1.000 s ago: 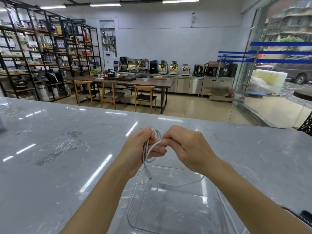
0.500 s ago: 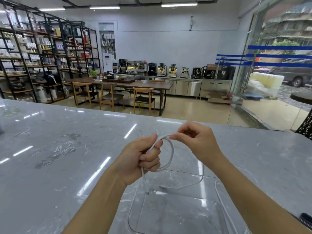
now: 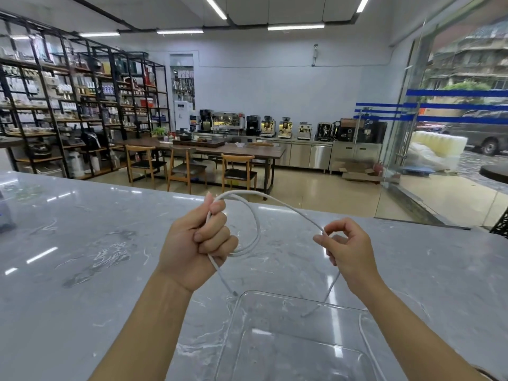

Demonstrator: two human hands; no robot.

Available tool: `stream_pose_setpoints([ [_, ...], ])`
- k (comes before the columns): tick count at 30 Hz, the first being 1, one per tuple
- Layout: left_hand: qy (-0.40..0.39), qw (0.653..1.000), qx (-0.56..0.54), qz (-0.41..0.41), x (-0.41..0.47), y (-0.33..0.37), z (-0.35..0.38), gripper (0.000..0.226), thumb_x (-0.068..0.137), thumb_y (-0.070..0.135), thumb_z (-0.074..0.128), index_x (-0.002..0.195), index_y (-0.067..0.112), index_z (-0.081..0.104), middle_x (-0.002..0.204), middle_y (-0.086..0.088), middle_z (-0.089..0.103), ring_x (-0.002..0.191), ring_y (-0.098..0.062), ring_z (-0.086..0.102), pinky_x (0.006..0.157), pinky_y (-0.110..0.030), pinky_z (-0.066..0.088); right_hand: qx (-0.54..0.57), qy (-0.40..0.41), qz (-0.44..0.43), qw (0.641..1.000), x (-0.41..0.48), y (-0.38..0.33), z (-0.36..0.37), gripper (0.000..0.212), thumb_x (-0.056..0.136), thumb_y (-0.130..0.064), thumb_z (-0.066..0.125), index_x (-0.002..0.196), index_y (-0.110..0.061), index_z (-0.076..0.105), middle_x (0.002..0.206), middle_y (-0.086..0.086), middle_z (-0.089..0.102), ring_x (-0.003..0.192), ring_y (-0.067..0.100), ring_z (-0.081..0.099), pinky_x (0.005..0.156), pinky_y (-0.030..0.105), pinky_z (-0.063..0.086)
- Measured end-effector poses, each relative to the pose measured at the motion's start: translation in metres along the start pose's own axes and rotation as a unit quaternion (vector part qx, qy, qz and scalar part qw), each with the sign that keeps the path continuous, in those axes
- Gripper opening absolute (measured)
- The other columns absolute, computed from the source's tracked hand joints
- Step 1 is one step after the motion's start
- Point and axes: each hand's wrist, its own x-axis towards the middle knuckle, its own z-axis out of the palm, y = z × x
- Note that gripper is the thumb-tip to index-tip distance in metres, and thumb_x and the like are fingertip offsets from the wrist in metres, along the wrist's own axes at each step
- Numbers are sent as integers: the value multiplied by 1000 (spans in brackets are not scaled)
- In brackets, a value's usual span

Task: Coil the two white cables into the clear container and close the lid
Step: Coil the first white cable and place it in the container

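Hands have been pulled apart since the earlier frames, where they were nearly touching at frame centre, and the loop between them has been opened wider. Left hand point(image 3: 196, 243), centre of frame, is closed in a fist around the white cable point(image 3: 286, 206), with the thumb laid against the strand at the top. One loop is seen hanging to the right of the fist. A short tail is dropped out below the fist. Its plug end point(image 3: 234, 292) hangs just beside the far left corner of the clear container point(image 3: 291, 296); contact cannot be told.

Right hand point(image 3: 349, 251), right of centre, is pinching the same cable between thumb and index fingertip, the other fingers loosely curled. The strand is arched up from the left fist and across to that pinch. Below the right hand the cable is dropped to the container's far edge, lower centre right. Whether that end lies inside or behind the wall cannot be told.

Container is set on the grey marble counter point(image 3: 82, 270), bottom centre, partly cut off by the frame. Second white cable point(image 3: 367, 345) is seen along the container's right side, lower right, running out of frame.

Background, upper half: black shelving point(image 3: 68, 111) at upper left, wooden table point(image 3: 209, 151) with chairs point(image 3: 237, 171) at centre, coffee machines point(image 3: 268, 126) lined on a steel counter point(image 3: 316, 155), glass door point(image 3: 453, 160) at right.
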Motion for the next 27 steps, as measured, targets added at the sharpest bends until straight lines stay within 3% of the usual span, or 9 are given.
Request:
stream_pose_setpoints([
  [4,46,998,-8,33,-1,5,-3,40,92,30,33,63,17,57,42,5,17,35,-8,12,38,-17,19,-25,66,20,997,-3,7,5,23,70,-2,75,62,-13,57,50,-5,52,40,8,42,42,15,36],
  [6,54,998,-7,35,-1,3,-2,38,92,31,34,64,16,56,41,5,18,35,-8,12,37,-17,20,-183,47,-47,981,-7,8,8,17,73,-5,72,64,-10,59,59,-1,56,48,12,45,49,20,35],
  [9,58,997,26,34,0,-1,-3,36,94,31,34,68,15,53,38,9,27,34,-5,16,36,-17,25,-430,-90,-217,872,-20,-1,22,9,77,-9,70,73,-5,63,71,7,68,57,26,58,50,25,37],
  [11,71,992,100,27,1,-4,-3,35,96,31,33,71,14,51,39,11,33,32,-3,23,37,-17,29,-459,-179,-344,799,-29,-10,30,15,68,-6,78,66,-6,63,62,4,67,49,23,60,41,22,42],
  [12,81,987,140,19,1,-6,-4,35,97,31,32,71,14,49,39,10,34,32,-3,27,37,-17,30,-442,-206,-383,784,-33,-16,33,18,63,-5,81,62,-8,63,57,1,66,45,21,59,37,20,43],
  [17,133,960,245,2,0,-19,-5,35,98,28,33,70,12,46,43,3,45,37,-12,40,40,-22,39,-380,-263,-414,785,-47,-48,39,8,74,-11,68,67,-8,67,61,2,67,47,22,60,39,27,49],
  [21,147,949,279,-9,-2,-30,-2,33,99,25,32,77,8,48,53,-7,65,48,-20,64,47,-27,53,-356,-278,-426,784,-52,-63,41,16,82,-16,60,71,-6,67,63,5,67,52,24,60,41,32,50],
  [27,114,921,370,-48,-3,-47,7,40,99,29,30,81,1,52,53,-4,67,48,-16,64,48,-23,53,-353,-237,-427,798,-49,-67,40,29,85,-21,45,71,-2,63,61,10,63,47,28,53,45,35,49],
])
